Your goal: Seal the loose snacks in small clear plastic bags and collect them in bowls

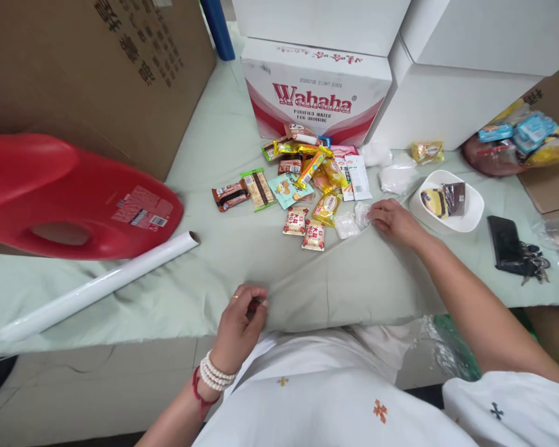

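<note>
My right hand [394,220] reaches forward over the table, its fingertips pinched at the edge of a small white packet in clear plastic [362,214]. A similar white packet [346,225] lies just left of it. Near the front edge rests my left hand [245,316], fingers curled in, with nothing visible in them. Between the hands and the boxes is a pile of wrapped snacks: two red-and-cream packets [313,234], a yellow packet [327,208], a light-blue packet [289,189], a green-edged bar [258,189] and a brown-wrapped bar [231,195].
A white bowl [472,214] with two packets stands right of my right hand, near a black case with keys [505,245]. White boxes and a Wahaha carton [314,93] line the back. At left are a red jug [74,192] and a white roll [102,285].
</note>
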### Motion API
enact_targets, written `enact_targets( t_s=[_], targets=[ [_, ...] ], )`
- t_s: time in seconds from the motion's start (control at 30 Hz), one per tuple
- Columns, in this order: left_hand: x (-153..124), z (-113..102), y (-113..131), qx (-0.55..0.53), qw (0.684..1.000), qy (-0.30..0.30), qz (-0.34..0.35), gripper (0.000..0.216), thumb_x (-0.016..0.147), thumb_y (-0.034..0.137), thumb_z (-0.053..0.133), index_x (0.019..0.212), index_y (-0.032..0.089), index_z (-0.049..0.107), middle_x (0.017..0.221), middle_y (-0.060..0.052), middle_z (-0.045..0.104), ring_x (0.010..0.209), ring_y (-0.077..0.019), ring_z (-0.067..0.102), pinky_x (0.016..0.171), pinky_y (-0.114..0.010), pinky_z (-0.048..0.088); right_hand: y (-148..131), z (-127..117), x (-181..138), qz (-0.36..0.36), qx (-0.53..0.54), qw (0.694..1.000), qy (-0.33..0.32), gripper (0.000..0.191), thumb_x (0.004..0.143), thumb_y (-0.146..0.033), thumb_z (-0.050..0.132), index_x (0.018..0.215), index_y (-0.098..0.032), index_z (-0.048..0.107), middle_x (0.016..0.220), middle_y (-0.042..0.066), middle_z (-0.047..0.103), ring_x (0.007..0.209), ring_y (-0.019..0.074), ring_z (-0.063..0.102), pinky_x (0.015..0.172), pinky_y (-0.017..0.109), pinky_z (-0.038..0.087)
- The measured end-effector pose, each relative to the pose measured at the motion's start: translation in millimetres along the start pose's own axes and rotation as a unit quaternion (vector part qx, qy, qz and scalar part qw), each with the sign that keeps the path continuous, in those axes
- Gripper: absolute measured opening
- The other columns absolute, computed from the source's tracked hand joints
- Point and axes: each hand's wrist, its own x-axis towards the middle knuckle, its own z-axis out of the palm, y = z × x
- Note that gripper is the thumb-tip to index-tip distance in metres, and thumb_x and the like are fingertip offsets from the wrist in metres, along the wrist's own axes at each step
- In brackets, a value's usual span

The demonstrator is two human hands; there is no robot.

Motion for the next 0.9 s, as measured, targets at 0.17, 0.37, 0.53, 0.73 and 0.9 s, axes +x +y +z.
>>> enact_targets(
  t_s=[0.17,0.37,0.53,0.73,0.9],
  targets=[
    [-10,7,7,-0.059,0.998,-0.005,-0.028,0.017,0.091,0.036,0.058,0.092,0.021,0.065,0.093,-0.006,0.061,0.077,-0.0173,0.059,0.069,-0.029,0.052,-36,33,-39,0.196,0.132,0.955,0.181,0.025,0.088,-0.041,0.061,0.092,-0.019,0.071,0.090,0.006,0.069,0.078,0.0198,0.060,0.077,0.035,0.051],
    [7,31,44,-0.124,0.988,-0.092,0.019,0.016,0.093,0.033,0.056,0.088,0.020,0.065,0.088,-0.004,0.061,0.078,-0.0157,0.059,0.070,-0.027,0.049,-78,55,-76,0.284,0.210,0.892,0.283,0.027,0.088,-0.045,0.064,0.095,-0.019,0.069,0.084,0.002,0.065,0.069,0.0141,0.054,0.066,0.028,0.046],
    [21,46,67,-0.111,0.985,-0.126,0.046,0.014,0.090,0.030,0.056,0.086,0.020,0.064,0.084,-0.003,0.060,0.073,-0.0143,0.056,0.066,-0.026,0.046,-70,43,-63,0.240,0.180,0.905,0.303,0.030,0.086,-0.044,0.065,0.105,-0.020,0.067,0.106,0.005,0.064,0.071,0.0132,0.055,0.066,0.028,0.048],
    [16,58,58,-0.127,0.981,-0.143,0.014,0.016,0.088,0.032,0.057,0.085,0.019,0.065,0.083,-0.003,0.060,0.073,-0.0143,0.056,0.066,-0.026,0.045,-55,54,-47,0.256,0.165,0.924,0.231,0.035,0.089,-0.045,0.056,0.107,-0.018,0.070,0.101,0.007,0.065,0.066,0.0146,0.054,0.070,0.033,0.051],
    [17,63,55,-0.154,0.978,-0.143,-0.014,0.020,0.087,0.038,0.060,0.086,0.018,0.065,0.083,-0.002,0.060,0.075,-0.0147,0.056,0.066,-0.026,0.045,-80,51,-50,0.261,0.107,0.933,0.225,0.026,0.084,-0.041,0.060,0.086,-0.018,0.072,0.091,0.007,0.066,0.068,0.0166,0.056,0.075,0.034,0.048]
  ],
)
